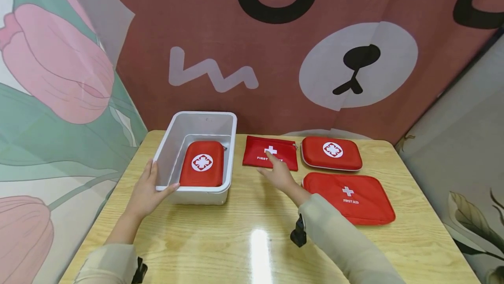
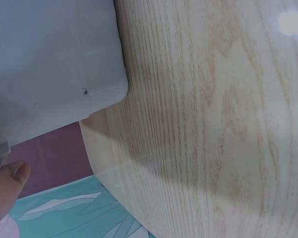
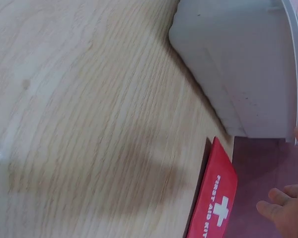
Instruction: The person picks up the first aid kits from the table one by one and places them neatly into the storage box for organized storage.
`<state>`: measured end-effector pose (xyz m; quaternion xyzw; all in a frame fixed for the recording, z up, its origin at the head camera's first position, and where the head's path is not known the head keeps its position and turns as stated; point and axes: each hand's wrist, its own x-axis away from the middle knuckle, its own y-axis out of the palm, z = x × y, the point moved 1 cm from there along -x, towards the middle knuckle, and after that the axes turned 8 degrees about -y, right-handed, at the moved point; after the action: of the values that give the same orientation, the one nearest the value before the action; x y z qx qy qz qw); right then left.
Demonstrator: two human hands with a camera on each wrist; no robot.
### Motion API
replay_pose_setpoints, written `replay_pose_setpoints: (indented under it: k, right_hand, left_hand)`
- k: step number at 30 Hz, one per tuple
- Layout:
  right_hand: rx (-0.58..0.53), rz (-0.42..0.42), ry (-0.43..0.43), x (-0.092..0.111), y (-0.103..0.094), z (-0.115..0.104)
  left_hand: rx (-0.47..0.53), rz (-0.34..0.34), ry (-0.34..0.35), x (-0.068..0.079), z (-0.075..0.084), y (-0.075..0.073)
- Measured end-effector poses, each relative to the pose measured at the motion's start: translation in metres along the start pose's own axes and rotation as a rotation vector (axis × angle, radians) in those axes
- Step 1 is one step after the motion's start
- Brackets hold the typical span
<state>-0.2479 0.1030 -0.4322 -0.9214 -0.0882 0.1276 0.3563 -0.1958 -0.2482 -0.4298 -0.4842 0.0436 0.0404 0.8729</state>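
My left hand [image 1: 145, 194] holds the near left corner of a white plastic bin [image 1: 201, 196], thumb over the front rim and fingers along the left side. A red hard-shell first aid case [image 1: 197, 174] with a white round emblem lies in the bin. My right hand [image 1: 281, 175] hovers with fingers spread over a flat red first aid pouch [image 1: 252, 146] to the right of the bin, covering part of its lettering. In the right wrist view that pouch [image 3: 216, 198] lies below the hand [image 3: 290, 210], whose fingers are empty.
Another red hard-shell case [image 1: 315, 150] lies at the back right of the wooden table [image 1: 220, 240]. In front of it is a larger red first aid bag [image 1: 366, 196]. A printed bear curtain [image 1: 275, 65] hangs right behind the table.
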Motion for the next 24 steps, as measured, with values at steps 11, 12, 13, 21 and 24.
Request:
replay_pose_setpoints:
  k: [11, 12, 13, 21, 24]
  right_hand:
    - [-0.014, 0.023, 0.046, 0.016, -0.008, 0.015]
    - [-0.010, 0.033, 0.048, 0.017, -0.009, 0.017]
    - [-0.019, 0.041, 0.053, 0.019, -0.010, 0.020]
    - [-0.100, 0.083, 0.082, 0.033, -0.015, 0.040]
    - [-0.112, 0.104, 0.080, 0.038, -0.017, 0.047]
  left_hand:
    - [-0.044, 0.007, -0.010, 0.001, 0.002, 0.000]
    - [-0.046, 0.007, -0.012, 0.001, 0.003, 0.001]
    - [-0.049, 0.006, -0.013, 0.001, 0.003, 0.001]
    - [-0.072, -0.002, -0.023, 0.001, 0.002, 0.000]
    - [-0.088, 0.004, -0.025, 0.001, 0.001, 0.000]
